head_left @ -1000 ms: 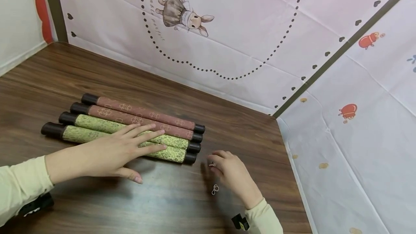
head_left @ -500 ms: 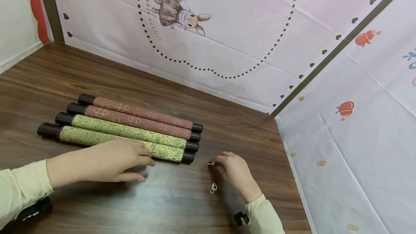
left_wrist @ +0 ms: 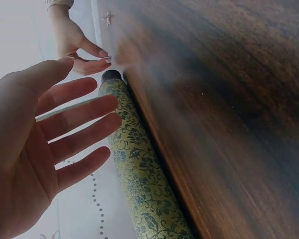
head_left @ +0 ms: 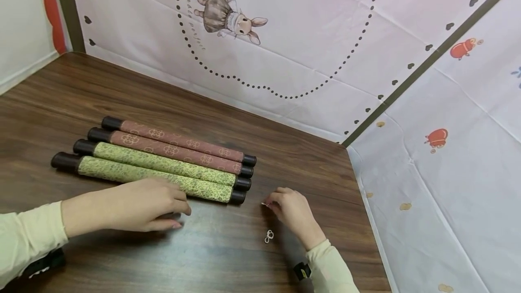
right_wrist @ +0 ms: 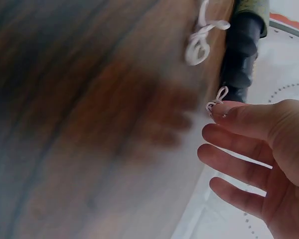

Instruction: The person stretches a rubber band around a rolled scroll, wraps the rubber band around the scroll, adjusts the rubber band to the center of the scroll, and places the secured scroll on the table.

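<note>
In the head view, two reddish-brown patterned scrolls (head_left: 168,150) and two green patterned scrolls (head_left: 110,169), all rolled up with black end knobs, lie side by side at centre left. My left hand (head_left: 144,203) hovers at the front edge of the nearest green scroll; in the left wrist view its fingers are spread and relaxed, holding nothing. Right of the knobs, my right hand (head_left: 294,211) pinches a small pale looped cord (right_wrist: 221,94) between thumb and index finger, the other fingers loosely bent. A second knotted pale cord (head_left: 269,236) lies on the table, nearer to me.
The dark wood table (head_left: 211,261) meets a pale pink cloth wall (head_left: 309,49) with a rabbit print at the back. Another white cloth wall (head_left: 456,202) borders the right side, and a white panel (head_left: 24,21) stands at the left.
My left hand has drawn back off the scrolls toward me, its fingers less outstretched. My right hand has stayed beside the knobs, and its fingertips now pinch the small cord.
</note>
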Motion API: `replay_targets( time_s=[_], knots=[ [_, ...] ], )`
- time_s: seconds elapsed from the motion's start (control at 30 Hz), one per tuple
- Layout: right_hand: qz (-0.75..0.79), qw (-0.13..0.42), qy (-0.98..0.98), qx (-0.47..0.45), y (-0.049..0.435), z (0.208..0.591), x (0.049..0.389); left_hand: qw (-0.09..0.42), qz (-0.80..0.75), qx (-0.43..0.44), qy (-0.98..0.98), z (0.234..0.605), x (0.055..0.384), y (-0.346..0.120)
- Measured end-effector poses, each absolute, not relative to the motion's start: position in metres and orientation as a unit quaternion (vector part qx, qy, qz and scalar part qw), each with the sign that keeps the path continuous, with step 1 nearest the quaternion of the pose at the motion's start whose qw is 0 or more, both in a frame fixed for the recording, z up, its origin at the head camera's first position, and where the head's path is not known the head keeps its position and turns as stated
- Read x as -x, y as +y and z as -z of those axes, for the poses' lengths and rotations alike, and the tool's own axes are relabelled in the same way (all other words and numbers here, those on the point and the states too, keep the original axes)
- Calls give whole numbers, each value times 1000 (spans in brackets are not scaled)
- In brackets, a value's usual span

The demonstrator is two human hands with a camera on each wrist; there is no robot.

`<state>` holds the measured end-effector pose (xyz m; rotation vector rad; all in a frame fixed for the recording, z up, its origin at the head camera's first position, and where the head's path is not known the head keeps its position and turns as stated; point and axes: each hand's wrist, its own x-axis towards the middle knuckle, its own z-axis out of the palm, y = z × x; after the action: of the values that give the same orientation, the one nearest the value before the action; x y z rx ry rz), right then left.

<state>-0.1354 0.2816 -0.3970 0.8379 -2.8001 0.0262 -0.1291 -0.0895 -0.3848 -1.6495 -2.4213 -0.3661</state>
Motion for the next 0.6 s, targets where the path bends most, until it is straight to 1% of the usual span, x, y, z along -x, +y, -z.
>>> replay_targets(
  time_s=[0.1, 0.27, 0.6],
  knots=[
    [-24, 120, -942, -311, 272, 390, 133, 103, 131, 563, -809, 385, 129, -90],
    [-47, 136, -918, -371, 241, 373, 127, 137, 136, 568, -800, 383, 129, -89],
    [-98, 140, -867, -468, 179, 355, 114, 227, 155, 547, -791, 375, 124, -74]
  ],
)
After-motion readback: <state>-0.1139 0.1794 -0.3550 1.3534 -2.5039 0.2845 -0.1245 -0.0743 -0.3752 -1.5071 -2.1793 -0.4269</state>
